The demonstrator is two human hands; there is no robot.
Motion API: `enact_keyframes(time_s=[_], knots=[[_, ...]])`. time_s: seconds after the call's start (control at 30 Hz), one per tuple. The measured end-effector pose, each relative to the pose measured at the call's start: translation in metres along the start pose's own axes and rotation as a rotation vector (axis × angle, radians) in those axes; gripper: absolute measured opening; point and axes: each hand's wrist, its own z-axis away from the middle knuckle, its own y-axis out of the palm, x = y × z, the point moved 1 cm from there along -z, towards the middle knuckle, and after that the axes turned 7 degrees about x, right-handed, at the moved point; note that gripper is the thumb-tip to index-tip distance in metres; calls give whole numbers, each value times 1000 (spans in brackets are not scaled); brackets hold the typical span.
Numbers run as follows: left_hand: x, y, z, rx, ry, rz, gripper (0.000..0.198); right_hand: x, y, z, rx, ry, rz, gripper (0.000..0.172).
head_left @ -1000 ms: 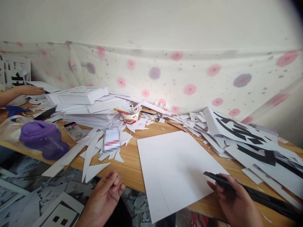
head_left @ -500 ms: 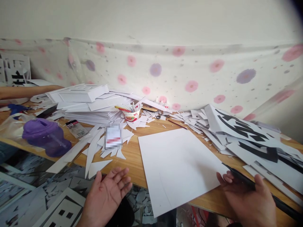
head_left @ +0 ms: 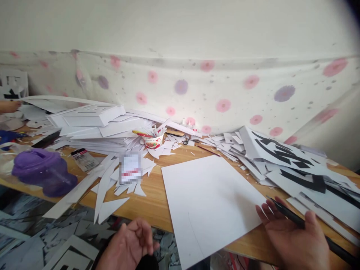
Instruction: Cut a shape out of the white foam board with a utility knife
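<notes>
A large white sheet (head_left: 210, 198) of board or stiff paper lies on the wooden table between my hands, its near corner past the edge. It bears a faint curved line near its lower left. My left hand (head_left: 129, 243) is palm up below the table edge, fingers loosely curled but apart, holding nothing. Palm up at the sheet's right edge, my right hand (head_left: 295, 236) has a long, slim black tool with a pointed tip (head_left: 284, 212) lodged between thumb and fingers. Its exact kind does not show, and the hand hides part of its shaft.
White offcuts and a paper cup (head_left: 153, 140) of strips lie behind the sheet, near small scissors (head_left: 191, 141). Cut pieces with black shapes (head_left: 303, 180) pile up right. Left are stacked white boards (head_left: 92, 131), a purple container (head_left: 45, 170) and another person's hand (head_left: 9, 106).
My left hand has lowered slightly and its fingers have curled in. My right hand keeps the black tool. At far left, the other person's arm has drawn back. The view has shifted slightly.
</notes>
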Motion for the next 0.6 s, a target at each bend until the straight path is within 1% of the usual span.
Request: enact_keyframes(time_s=[0.07,0.1,0.17,0.23,0.27,0.4,0.53,0.6], knots=[[13,5,3,36,-40,-235,42,-1,-4,-3,56,-27,17,47],[20,8,3,19,-64,-315,41,-1,-5,-4,78,-37,18,47],[36,13,4,-50,-124,-363,37,0,-8,-4,96,-46,13,48],[51,19,4,-86,-198,-306,39,0,-10,-4,103,-41,21,49],[57,23,3,-80,-234,-264,41,1,-11,-4,111,-39,33,49],[73,38,0,21,-358,-120,49,3,-13,-2,128,-43,68,49],[79,50,-7,-2,-376,17,40,4,-11,4,122,-32,70,50],[81,56,-10,-15,-378,61,38,5,-9,6,117,-19,74,51]])
